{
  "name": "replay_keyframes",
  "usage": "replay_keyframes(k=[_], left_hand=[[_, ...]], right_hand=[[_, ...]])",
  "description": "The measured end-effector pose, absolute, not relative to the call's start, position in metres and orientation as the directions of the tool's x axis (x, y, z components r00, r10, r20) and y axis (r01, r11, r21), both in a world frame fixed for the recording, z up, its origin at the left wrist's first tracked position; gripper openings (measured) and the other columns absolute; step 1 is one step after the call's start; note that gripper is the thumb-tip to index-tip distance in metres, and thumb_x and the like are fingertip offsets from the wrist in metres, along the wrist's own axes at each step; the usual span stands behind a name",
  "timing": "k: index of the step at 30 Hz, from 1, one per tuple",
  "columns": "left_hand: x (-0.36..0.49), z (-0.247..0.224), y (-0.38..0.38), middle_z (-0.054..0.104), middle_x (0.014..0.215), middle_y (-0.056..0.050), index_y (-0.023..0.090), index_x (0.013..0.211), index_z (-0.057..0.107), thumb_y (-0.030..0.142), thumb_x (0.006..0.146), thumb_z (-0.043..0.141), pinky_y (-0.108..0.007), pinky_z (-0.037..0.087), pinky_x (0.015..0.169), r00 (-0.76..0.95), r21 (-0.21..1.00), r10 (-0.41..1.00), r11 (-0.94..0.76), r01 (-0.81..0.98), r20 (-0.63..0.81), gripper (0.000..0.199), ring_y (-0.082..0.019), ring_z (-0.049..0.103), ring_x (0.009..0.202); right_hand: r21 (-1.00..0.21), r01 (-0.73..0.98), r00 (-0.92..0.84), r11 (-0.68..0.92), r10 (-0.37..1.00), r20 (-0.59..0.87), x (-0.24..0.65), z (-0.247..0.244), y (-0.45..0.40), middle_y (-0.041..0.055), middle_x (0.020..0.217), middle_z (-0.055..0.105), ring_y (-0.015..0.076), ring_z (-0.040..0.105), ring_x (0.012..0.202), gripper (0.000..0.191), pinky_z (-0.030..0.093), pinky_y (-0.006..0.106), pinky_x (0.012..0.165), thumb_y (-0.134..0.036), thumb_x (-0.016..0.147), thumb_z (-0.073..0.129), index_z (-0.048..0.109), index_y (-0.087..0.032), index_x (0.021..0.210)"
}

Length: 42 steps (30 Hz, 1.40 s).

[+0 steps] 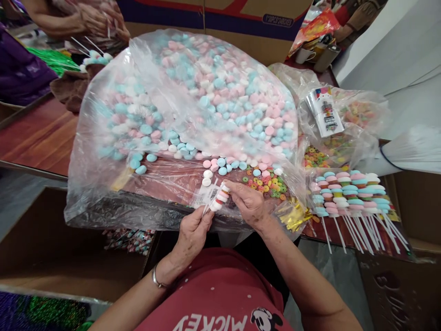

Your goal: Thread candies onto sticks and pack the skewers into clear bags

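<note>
My left hand [194, 230] is closed around the white stick of a candy skewer [219, 201], which leans up to the right. White pieces with red and pink ones between them are stacked on it. My right hand [248, 203] pinches the top end, at a pale candy on the stick. Just beyond my hands lie loose white, pink and blue candies [222, 166] and small coloured candy rings [267, 183]. A big clear plastic bag [165, 96] of pastel candies spreads across the table behind them.
Finished-looking candy skewers [351, 195] lie in rows at right, beside gold twist ties [294, 214] and a stack of printed packets [325, 111]. An open cardboard box [69, 257] stands at lower left. Another person's hands [99, 20] work at upper left.
</note>
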<state>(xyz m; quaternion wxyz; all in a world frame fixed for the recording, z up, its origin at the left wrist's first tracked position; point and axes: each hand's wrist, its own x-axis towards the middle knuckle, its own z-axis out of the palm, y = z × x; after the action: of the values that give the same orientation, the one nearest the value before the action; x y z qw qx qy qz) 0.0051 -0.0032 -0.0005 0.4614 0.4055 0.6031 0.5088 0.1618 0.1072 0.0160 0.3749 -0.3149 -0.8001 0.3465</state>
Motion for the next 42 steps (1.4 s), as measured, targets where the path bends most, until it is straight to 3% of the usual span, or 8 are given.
replay_keyframes(k=[8, 14, 22, 29, 33, 36, 39, 42], left_hand=[[0.008, 0.008, 0.003, 0.037, 0.055, 0.005, 0.020, 0.062, 0.047, 0.045, 0.090, 0.058, -0.023, 0.028, 0.048, -0.282, 0.986, 0.948, 0.163, 0.028, -0.149, 0.039, -0.009, 0.031, 0.051], [0.013, 0.014, 0.005, 0.041, 0.053, 0.004, 0.018, 0.060, 0.051, 0.048, 0.089, 0.059, -0.022, 0.026, 0.044, -0.237, 0.971, 0.942, 0.233, -0.043, -0.237, 0.042, -0.008, 0.032, 0.047], [0.020, 0.015, 0.001, 0.042, 0.051, 0.005, 0.017, 0.062, 0.053, 0.051, 0.086, 0.060, -0.020, 0.022, 0.039, -0.162, 0.950, 0.938, 0.289, -0.118, -0.306, 0.042, -0.006, 0.032, 0.041], [0.025, 0.019, 0.001, 0.048, 0.053, 0.004, 0.015, 0.064, 0.058, 0.056, 0.081, 0.066, -0.018, 0.027, 0.039, -0.166, 0.939, 0.925, 0.330, -0.097, -0.342, 0.044, -0.006, 0.035, 0.043], [0.028, 0.023, 0.008, 0.064, 0.068, -0.001, 0.015, 0.098, 0.067, 0.066, 0.072, 0.069, -0.022, 0.039, 0.039, -0.107, 0.928, 0.923, 0.361, -0.098, -0.370, 0.057, -0.012, 0.050, 0.048], [0.025, 0.023, 0.008, 0.057, 0.062, 0.002, 0.014, 0.105, 0.067, 0.068, 0.071, 0.069, -0.020, 0.031, 0.037, -0.082, 0.919, 0.916, 0.387, -0.073, -0.392, 0.064, -0.009, 0.041, 0.042], [0.022, 0.022, 0.006, 0.045, 0.053, 0.006, 0.012, 0.101, 0.070, 0.070, 0.071, 0.068, -0.019, 0.025, 0.038, -0.070, 0.906, 0.903, 0.420, -0.047, -0.423, 0.065, -0.007, 0.035, 0.042], [0.023, 0.024, 0.005, 0.044, 0.055, 0.006, 0.012, 0.098, 0.070, 0.071, 0.071, 0.067, -0.019, 0.024, 0.038, -0.079, 0.897, 0.894, 0.438, -0.055, -0.441, 0.065, -0.007, 0.033, 0.043]], right_hand=[[-0.852, 0.207, -0.529, 0.481, 0.788, 0.317, 0.161, 0.019, 0.104, 0.0053, 0.126, 0.070, 0.0195, 0.066, 0.117, 0.035, 0.052, 0.037, 0.105, -0.028, 0.096, 0.050, 0.067, -0.026, 0.126], [-0.985, -0.170, -0.394, 0.030, 0.914, 0.096, 0.141, 0.021, 0.083, 0.0130, 0.145, 0.054, 0.0211, 0.064, 0.119, 0.090, 0.055, 0.039, 0.098, -0.044, 0.084, 0.069, 0.015, -0.028, 0.155], [-0.925, -0.328, -0.339, -0.194, 0.938, -0.077, 0.137, 0.021, 0.076, 0.0010, 0.095, 0.073, 0.0154, 0.069, 0.084, 0.053, 0.057, 0.030, 0.081, -0.035, 0.075, 0.076, 0.051, -0.024, 0.121], [-0.912, -0.384, -0.341, -0.144, 0.940, -0.005, 0.145, 0.034, 0.072, 0.0003, 0.094, 0.071, 0.0154, 0.067, 0.082, 0.045, 0.056, 0.030, 0.078, -0.040, 0.076, 0.075, 0.055, -0.025, 0.113], [-0.974, -0.208, -0.116, 0.087, 0.987, 0.113, 0.188, 0.066, 0.078, 0.0018, 0.098, 0.070, 0.0166, 0.066, 0.085, 0.038, 0.056, 0.032, 0.079, -0.039, 0.082, 0.067, 0.057, -0.025, 0.116], [-0.943, 0.203, 0.139, 0.264, 0.945, 0.295, 0.246, 0.096, 0.083, 0.0031, 0.105, 0.069, 0.0168, 0.065, 0.089, 0.034, 0.054, 0.032, 0.081, -0.035, 0.087, 0.060, 0.061, -0.025, 0.119], [-0.615, 0.766, 0.246, 0.187, 0.798, 0.550, 0.311, 0.117, 0.090, 0.0071, 0.105, 0.068, 0.0199, 0.063, 0.090, 0.033, 0.052, 0.035, 0.085, -0.033, 0.087, 0.056, 0.064, -0.021, 0.117], [-0.259, 0.962, 0.234, -0.085, 0.742, 0.629, 0.364, 0.122, 0.102, 0.0119, 0.102, 0.067, 0.0252, 0.061, 0.092, 0.035, 0.050, 0.039, 0.084, -0.030, 0.087, 0.050, 0.066, -0.017, 0.115]])
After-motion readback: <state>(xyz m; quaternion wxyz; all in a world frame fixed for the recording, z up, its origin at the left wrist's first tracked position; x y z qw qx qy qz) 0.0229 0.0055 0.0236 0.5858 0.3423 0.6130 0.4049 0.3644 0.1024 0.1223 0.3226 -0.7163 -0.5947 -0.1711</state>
